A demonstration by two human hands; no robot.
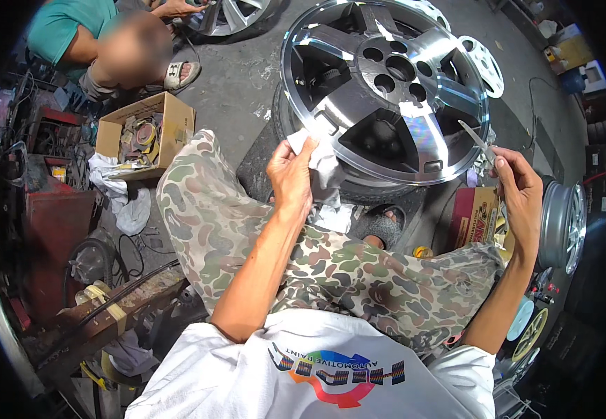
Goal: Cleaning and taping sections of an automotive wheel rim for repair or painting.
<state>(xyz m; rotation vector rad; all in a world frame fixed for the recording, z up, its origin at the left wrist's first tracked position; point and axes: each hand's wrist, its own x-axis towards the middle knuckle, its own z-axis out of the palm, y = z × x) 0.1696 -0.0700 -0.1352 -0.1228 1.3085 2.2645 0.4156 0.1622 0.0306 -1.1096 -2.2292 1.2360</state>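
Observation:
A polished alloy wheel [348, 133] with dark recesses between its spokes lies face up before me on what looks like a tire. My left hand [290, 171] grips a crumpled white cloth [320, 150] at the wheel's near left rim. At the right, my right hand [516, 181] holds a thin, pale, pointed tool [474, 138], perhaps a blade, its tip beside the rim. A sandaled foot [380, 227] shows below the wheel, between my camouflage-covered legs.
A co-worker [72, 42] crouches at upper left by another wheel [223, 17]. An open carton of tape and supplies [118, 129], red metal equipment [58, 237] and cables are on my left. A red carton [463, 220], upright wheel [554, 227] and white wheel parts [484, 66] are on the right.

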